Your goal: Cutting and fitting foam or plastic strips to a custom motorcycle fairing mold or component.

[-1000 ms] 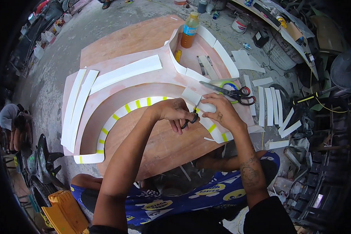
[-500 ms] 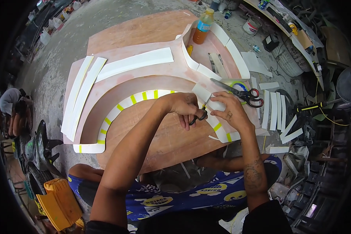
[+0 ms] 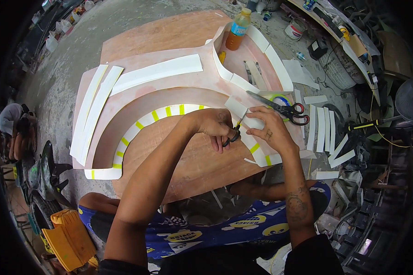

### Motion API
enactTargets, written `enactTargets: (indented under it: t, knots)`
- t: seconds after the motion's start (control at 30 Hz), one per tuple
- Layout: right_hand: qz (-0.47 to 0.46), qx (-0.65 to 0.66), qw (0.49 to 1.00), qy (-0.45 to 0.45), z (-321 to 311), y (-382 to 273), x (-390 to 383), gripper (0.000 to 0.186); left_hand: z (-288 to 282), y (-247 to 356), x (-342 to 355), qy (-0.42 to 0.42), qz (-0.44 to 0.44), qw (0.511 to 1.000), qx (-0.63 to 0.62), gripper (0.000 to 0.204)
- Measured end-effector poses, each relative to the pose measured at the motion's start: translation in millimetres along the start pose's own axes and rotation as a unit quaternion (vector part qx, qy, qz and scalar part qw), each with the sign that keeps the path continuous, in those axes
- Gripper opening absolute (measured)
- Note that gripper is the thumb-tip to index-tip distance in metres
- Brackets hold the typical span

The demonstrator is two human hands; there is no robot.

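Note:
My left hand point(image 3: 215, 124) is closed round a small pair of scissors point(image 3: 234, 136) with dark handles, its blades pointing up and to the right. They meet the edge of a white strip of card point(image 3: 236, 106), which my right hand point(image 3: 269, 127) pinches between thumb and fingers. Part of the strip is hidden behind the right hand's fingers. Below both hands curves a large pale pink panel point(image 3: 179, 82) with a wide arch. White pieces with yellow tape point(image 3: 168, 111) line the arch's inner edge.
Larger scissors point(image 3: 286, 109) and a tape roll point(image 3: 279, 99) lie right of my hands. A bottle of orange liquid point(image 3: 238, 31) stands in the panel's walled recess. Long white strips point(image 3: 156, 73) rest on the panel; several short strips point(image 3: 321, 128) lie on the floor. Another person point(image 3: 14, 126) crouches far left.
The whole view has shifted very slightly. My left hand and the small scissors have moved only a little against the white strip; the right hand keeps its pinch.

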State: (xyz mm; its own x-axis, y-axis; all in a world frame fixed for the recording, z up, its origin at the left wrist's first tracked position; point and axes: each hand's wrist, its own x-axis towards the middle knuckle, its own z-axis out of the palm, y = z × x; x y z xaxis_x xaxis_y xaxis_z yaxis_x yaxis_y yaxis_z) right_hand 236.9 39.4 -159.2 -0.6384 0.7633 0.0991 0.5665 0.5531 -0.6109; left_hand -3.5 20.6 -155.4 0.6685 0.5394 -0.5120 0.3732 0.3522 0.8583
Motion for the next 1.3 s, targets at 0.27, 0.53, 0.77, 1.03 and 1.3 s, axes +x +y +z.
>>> enactTargets:
  t: [0.27,0.53,0.77,1.03,1.3]
  knots:
    - [0.004,-0.007,1.000,-0.009,-1.9,-0.7,1.2,0.046,-2.6,-1.0,2.1,-0.008,0.004,1.000,0.001,0.032]
    - [-0.004,0.005,1.000,-0.003,-0.1,0.6,0.9,0.045,1.6,-6.5,2.5,-0.004,0.024,1.000,-0.018,0.029]
    - [-0.003,-0.007,1.000,-0.008,-0.8,-1.3,1.4,0.043,-0.9,-6.5,-3.1,-0.030,0.037,0.998,-0.037,0.030]
    - [0.004,-0.017,1.000,-0.003,-4.3,1.6,-2.0,0.045,17.7,-47.7,-41.0,0.036,-0.064,0.997,-0.011,0.028]
    - [-0.017,-0.025,0.999,0.016,-0.9,-4.0,9.9,0.051,86.9,-144.9,-33.8,0.401,-0.081,0.851,0.330,0.027]
